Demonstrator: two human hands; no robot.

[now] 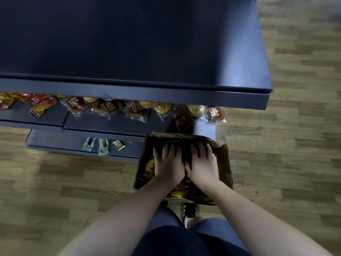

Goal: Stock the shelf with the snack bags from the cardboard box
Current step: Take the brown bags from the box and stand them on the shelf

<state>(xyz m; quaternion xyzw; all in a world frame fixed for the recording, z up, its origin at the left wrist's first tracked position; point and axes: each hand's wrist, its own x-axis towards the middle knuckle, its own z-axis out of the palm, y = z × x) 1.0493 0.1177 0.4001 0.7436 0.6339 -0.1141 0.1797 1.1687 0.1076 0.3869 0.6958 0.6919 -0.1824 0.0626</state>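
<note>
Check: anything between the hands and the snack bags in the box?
Nothing visible. Left hand and right hand are already inside the open cardboard box, fingers spread over the snack bags; no flap covers them.

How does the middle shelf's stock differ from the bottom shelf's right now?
The middle shelf holds a crowded row of clear-wrapped brown buns; the bottom shelf holds only a few small packets, some green. The buns overlap; the packets lie mostly apart. Both shelves are dark blue.

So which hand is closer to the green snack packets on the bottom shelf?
Left. The left hand is in the cardboard box, nearer the green snack packets; the right hand lies beyond it.
</note>
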